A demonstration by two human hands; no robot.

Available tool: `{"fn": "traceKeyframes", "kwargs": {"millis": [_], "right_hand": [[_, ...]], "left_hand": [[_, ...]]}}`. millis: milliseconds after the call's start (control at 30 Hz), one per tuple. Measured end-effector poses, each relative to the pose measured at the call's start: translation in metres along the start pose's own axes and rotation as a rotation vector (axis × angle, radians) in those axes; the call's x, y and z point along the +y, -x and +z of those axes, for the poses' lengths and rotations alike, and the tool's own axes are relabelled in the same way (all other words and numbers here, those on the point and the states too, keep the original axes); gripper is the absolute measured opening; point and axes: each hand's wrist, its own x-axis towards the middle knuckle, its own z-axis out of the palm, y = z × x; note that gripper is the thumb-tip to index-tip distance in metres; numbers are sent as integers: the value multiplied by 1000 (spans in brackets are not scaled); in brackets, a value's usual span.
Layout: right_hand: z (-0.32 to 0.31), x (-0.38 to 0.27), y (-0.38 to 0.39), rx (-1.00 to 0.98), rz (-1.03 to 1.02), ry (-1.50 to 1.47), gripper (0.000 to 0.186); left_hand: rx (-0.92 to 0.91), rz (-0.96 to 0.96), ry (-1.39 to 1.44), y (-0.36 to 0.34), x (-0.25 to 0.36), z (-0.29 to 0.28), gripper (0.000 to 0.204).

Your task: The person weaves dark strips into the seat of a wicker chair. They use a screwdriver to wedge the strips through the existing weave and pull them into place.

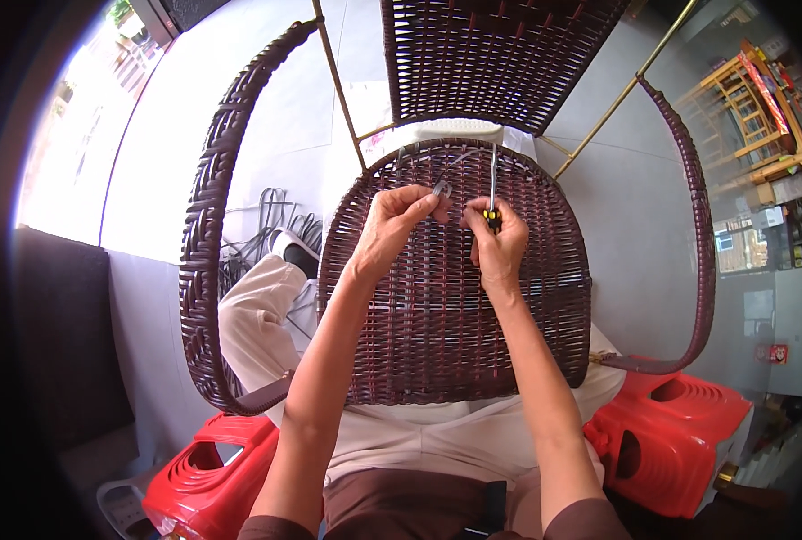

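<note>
A dark brown woven wicker chair seat [437,333] lies across my lap, its far edge unfinished with loose strand ends. My left hand [392,225] pinches a thin grey wicker strand [444,187] near the seat's top edge. My right hand [498,245] grips a screwdriver [493,184] with a yellow and black handle, its metal shaft pointing up over the weave. Both hands are close together above the seat's upper middle.
Woven armrests curve at left [205,225] and right [693,225], with the chair back [495,54] beyond on brass-coloured rods. Red plastic stools stand at lower left [212,477] and lower right [671,441]. A bundle of loose strands [270,225] lies on the floor.
</note>
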Motion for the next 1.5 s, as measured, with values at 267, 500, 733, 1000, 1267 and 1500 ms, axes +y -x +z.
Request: {"fn": "traceKeyframes", "kwargs": {"millis": [267, 500, 733, 1000, 1267, 1500], "right_hand": [[2, -42, -56, -715, 75, 219, 12], [-1, -48, -71, -843, 37, 503, 11], [6, -38, -63, -571, -436, 666, 14], [28, -20, -51, -165, -793, 709, 23], [41, -13, -56, -143, -780, 561, 19], [36, -24, -59, -482, -205, 288, 14]], "left_hand": [[-89, -51, -238, 11, 0, -23, 17], [-31, 140, -508, -1, 2, -24, 16], [347, 491, -830, -16, -10, -8, 6], [540, 476, -837, -25, -18, 13, 11], [533, 401, -721, -11, -7, 8, 12], [300, 63, 129, 2, -9, -15, 7]]}}
